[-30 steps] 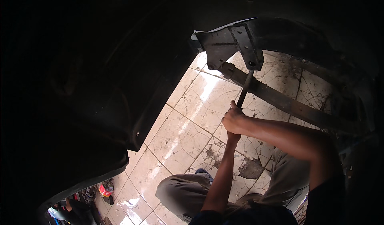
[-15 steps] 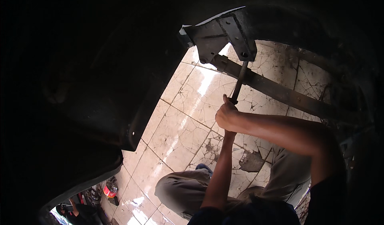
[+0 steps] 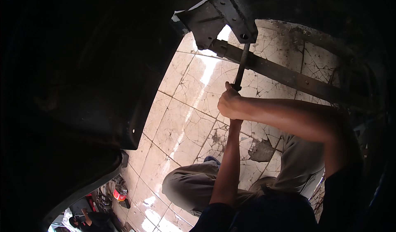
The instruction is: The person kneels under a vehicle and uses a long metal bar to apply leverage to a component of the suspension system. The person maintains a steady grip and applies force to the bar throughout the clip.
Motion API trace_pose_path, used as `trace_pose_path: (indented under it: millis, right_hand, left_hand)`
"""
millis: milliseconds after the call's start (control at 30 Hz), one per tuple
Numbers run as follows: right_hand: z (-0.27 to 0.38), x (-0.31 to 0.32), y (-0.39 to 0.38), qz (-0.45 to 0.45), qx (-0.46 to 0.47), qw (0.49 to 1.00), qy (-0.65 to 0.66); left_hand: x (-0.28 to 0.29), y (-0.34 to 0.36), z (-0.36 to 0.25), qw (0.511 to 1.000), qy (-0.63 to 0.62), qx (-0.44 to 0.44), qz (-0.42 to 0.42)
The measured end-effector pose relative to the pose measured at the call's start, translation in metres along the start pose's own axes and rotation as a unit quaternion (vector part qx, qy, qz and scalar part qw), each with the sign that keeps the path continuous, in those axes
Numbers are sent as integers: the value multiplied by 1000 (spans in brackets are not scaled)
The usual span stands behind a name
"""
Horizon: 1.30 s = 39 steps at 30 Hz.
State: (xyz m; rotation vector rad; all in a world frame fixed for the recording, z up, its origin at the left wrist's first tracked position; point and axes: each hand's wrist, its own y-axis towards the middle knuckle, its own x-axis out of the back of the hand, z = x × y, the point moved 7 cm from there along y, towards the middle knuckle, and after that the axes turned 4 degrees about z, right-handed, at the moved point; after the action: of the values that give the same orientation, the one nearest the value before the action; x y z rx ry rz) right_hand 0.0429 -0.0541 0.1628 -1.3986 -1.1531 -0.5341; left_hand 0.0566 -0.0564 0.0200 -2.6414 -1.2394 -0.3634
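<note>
In front of me, my right hand (image 3: pixel 229 104) is wrapped around the lower end of a dark rod (image 3: pixel 242 67), with a thumb pointing up along it. My left hand (image 3: pixel 235 121) comes up from below and is clasped against the right one at the same end. Its fingers are mostly covered by the right hand. The rod slants upward and meets the lower tip of a black metal bracket (image 3: pixel 241 25), close to a hole in it. Behind the rod runs a long brown metal bar (image 3: pixel 284 72); whether they touch I cannot tell.
Dark panels (image 3: pixel 95 79) of a large body surround the opening on the left and above. Below lies a cracked tile floor (image 3: pixel 173 112) with a broken patch (image 3: pixel 260 150). At the lower left are a red container (image 3: pixel 120 193), assorted parts and another person (image 3: pixel 93 220).
Bracket, bar, hands and rod all sit higher in the picture, as the view has shifted. Both hands keep the same grip on the rod.
</note>
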Motion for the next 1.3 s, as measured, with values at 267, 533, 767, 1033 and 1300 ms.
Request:
trace_pose_path:
  millis: [267,533,767,1033,1300]
  right_hand:
    - [2,6,5,-22,13,999,44]
    - [1,-60,58,-157,-216,948,-174]
    - [-7,-12,9,-69,-72,995,-4]
    - [-6,-6,-2,-1,-21,1000,-7]
    - [-12,-6,22,-234,-38,971,-30]
  left_hand:
    - [10,3,2,1000,4,-7,-15]
    - [1,3,-3,1000,1,-20,-5]
    - [-3,8,-7,999,5,-48,0]
    - [-3,4,-15,998,5,-56,0]
    - [5,2,-13,988,79,-127,-44]
